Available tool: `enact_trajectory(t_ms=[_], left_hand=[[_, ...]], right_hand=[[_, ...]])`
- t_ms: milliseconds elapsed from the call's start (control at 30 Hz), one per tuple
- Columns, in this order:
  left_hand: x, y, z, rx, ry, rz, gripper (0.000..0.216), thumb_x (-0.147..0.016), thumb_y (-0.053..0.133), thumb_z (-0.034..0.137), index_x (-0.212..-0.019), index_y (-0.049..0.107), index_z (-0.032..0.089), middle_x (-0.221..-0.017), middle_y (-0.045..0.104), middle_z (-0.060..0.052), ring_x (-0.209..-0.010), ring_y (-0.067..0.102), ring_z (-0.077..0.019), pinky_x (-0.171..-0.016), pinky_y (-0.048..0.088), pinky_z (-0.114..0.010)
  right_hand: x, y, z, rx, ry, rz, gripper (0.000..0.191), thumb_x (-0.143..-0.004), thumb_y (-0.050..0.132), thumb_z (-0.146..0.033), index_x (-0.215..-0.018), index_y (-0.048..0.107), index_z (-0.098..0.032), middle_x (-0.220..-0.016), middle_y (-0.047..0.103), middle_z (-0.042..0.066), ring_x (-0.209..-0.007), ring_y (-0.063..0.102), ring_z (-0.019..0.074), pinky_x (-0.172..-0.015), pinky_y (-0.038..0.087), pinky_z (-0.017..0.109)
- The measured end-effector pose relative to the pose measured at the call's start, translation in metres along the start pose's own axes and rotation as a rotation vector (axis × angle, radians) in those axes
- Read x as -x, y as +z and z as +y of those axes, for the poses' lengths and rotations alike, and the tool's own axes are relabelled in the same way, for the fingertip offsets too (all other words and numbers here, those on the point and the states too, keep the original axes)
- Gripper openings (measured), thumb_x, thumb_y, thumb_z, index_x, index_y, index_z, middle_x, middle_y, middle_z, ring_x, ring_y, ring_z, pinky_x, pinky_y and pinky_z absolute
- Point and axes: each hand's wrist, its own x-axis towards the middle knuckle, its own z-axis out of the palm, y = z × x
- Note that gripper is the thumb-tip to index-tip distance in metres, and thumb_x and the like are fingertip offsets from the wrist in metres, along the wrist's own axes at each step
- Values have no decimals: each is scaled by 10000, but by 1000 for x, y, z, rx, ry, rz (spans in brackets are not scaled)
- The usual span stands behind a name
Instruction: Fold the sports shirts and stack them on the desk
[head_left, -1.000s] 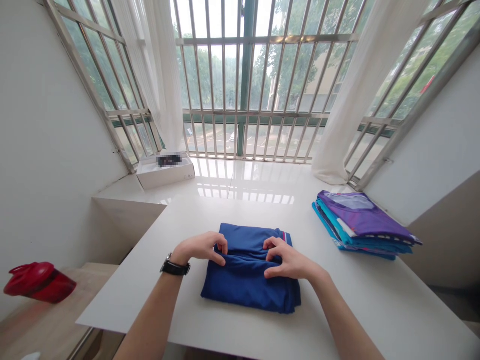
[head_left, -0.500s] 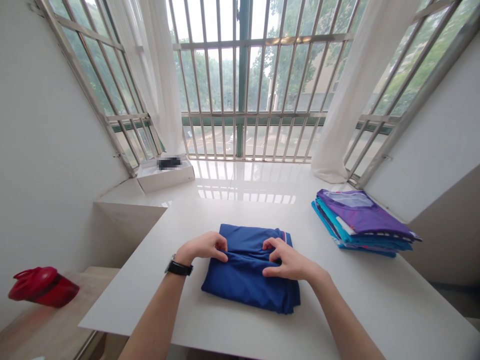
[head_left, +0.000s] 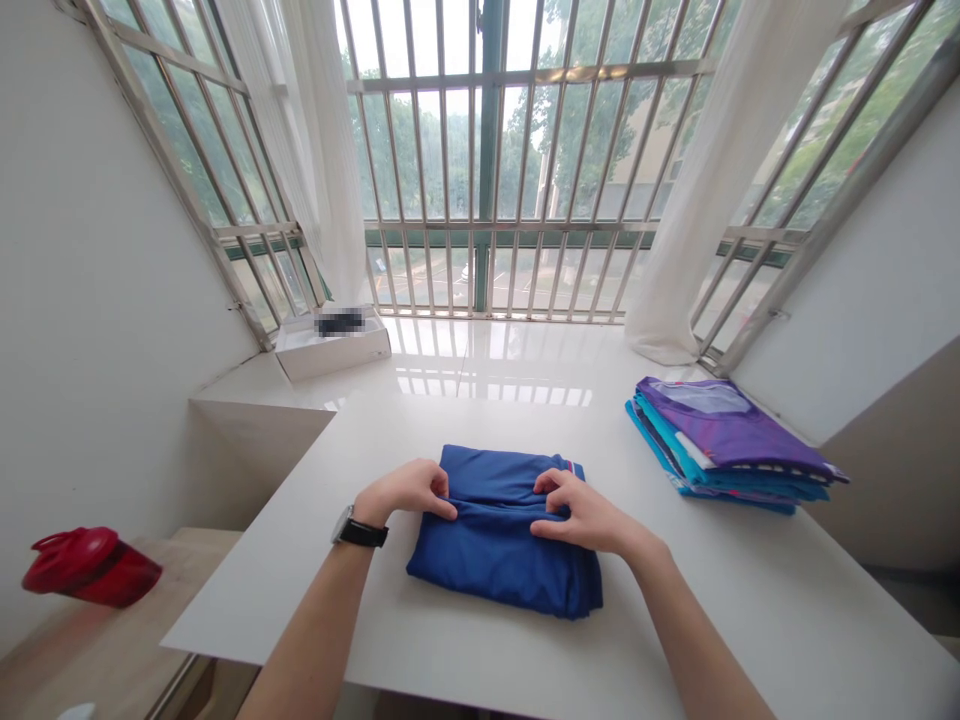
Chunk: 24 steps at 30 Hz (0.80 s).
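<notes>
A folded dark blue garment (head_left: 501,550) lies on the white table (head_left: 750,590) right in front of me. My left hand (head_left: 406,491), with a black watch on its wrist, pinches a fold of the cloth at the garment's left side. My right hand (head_left: 583,512) pinches the same fold at its right side. Both hands have their fingers closed on the fabric. A red and white trim shows at the garment's far right corner.
A stack of folded purple and teal clothes (head_left: 726,440) sits at the table's right. A white box (head_left: 332,342) rests on the glossy window sill at the left. A red lidded container (head_left: 88,566) stands on a wooden surface at the lower left. Barred windows and white curtains rise behind.
Both hands have slid slightly away from me along the blue garment, still pinching its fold. The view has shifted a little.
</notes>
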Motion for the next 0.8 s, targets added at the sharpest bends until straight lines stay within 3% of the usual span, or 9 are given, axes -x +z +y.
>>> enact_trajectory(t_ms=[233, 433, 600, 800], left_hand=[[0, -4, -5, 52, -44, -2, 341, -627, 736, 515, -701, 692, 186, -641, 605, 16, -603, 516, -149, -536, 352, -258], [-2, -2, -6, 60, -50, 63, 346, -660, 709, 521, -737, 698, 184, -725, 672, -14, -679, 583, -183, -575, 396, -266], [-8, 3, -8, 16, -19, 98, 374, -680, 688, 553, -674, 647, 182, -662, 636, -5, -628, 542, -166, -554, 363, -266], [-5, 3, -4, -38, -17, 116, 383, -706, 668, 547, -611, 571, 189, -589, 558, 21, -577, 486, -144, -518, 314, -260]], right_hand=[[0, 0, -1, 45, 35, 8, 423, -758, 695, -545, -577, 510, -211, -1190, 547, 46, -1065, 555, 251, -992, 404, 367], [-1, -2, 5, 59, 53, 59, 302, -738, 736, -474, -684, 582, -220, -1192, 536, 67, -1122, 535, 257, -1000, 407, 369], [0, -5, 7, 88, 63, 73, 262, -764, 712, -479, -729, 656, -226, -1224, 545, 73, -1158, 528, 263, -1004, 413, 361], [5, -13, 10, 124, 112, 70, 359, -812, 638, -551, -691, 695, -218, -1269, 563, 82, -1154, 553, 280, -996, 425, 358]])
